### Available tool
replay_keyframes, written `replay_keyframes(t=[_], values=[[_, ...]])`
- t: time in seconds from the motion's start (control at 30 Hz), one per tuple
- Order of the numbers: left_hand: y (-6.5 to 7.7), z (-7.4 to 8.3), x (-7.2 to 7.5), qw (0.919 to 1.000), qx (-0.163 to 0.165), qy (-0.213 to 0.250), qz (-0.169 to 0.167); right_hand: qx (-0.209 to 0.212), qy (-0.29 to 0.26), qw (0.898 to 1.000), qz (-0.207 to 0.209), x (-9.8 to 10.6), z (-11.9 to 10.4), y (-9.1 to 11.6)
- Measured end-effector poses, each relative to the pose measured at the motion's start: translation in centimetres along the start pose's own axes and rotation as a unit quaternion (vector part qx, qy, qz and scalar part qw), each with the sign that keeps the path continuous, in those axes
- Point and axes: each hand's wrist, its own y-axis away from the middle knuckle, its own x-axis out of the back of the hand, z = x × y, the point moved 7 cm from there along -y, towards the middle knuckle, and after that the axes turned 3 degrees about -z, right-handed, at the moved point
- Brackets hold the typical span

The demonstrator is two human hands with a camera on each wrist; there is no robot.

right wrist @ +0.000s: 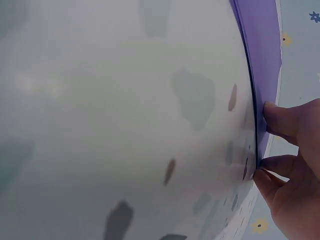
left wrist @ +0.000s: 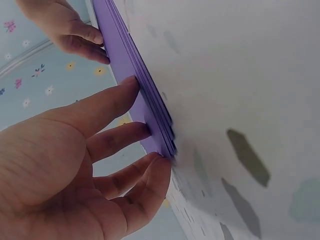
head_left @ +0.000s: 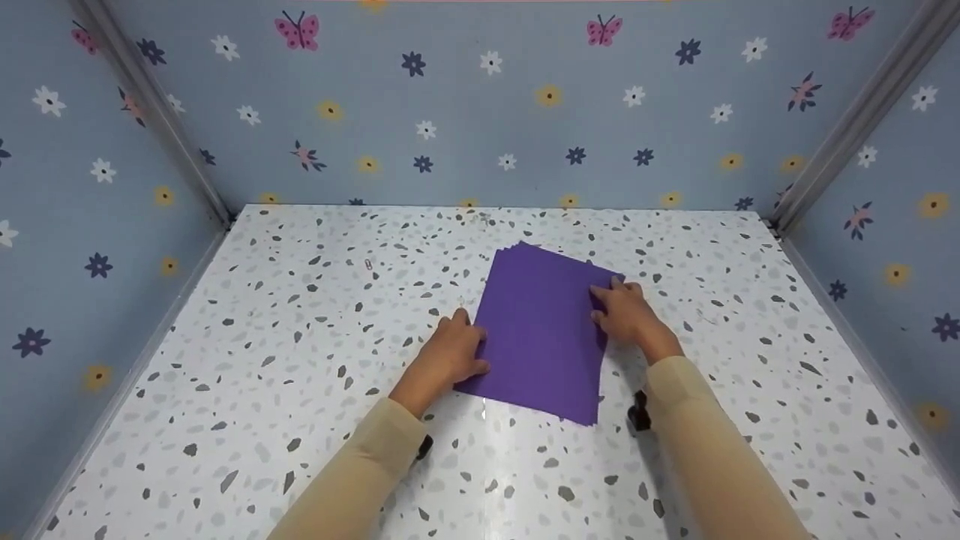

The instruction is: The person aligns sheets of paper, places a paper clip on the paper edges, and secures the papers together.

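A stack of purple paper sheets [head_left: 541, 330] lies at a slant on the speckled tabletop, its sheets slightly fanned at the far left corner. My left hand [head_left: 448, 354] holds the stack's left edge, thumb on the upper face. Seen from the left wrist, the layered edges of the sheets [left wrist: 145, 90] run past the curled fingers of that hand [left wrist: 95, 160]. My right hand [head_left: 626, 311] grips the right edge near the far corner. In the right wrist view its thumb [right wrist: 280, 120] presses the purple face, with other fingertips at the edge.
A small paper clip [head_left: 368, 264] lies on the speckled tabletop [head_left: 262, 360], left of the stack. Blue flowered panels [head_left: 480, 105] close off the back and both sides, with metal posts [head_left: 855, 120] at the corners. Dark wrist devices [head_left: 640, 412] show beneath the sleeves.
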Motion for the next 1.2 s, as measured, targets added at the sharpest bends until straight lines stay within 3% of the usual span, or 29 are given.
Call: replay_keyframes(t=[0.37, 1.2], values=[[0.3, 0.0, 0.0, 0.9999, 0.009, -0.010, -0.009, 0.008, 0.034, 0.999, 0.004, -0.5, -1.1, -0.4], [1.6, -0.3, 0.4, 0.9998, 0.017, -0.008, 0.008, 0.035, 0.024, 0.999, 0.027, -0.9, -2.8, -1.2]])
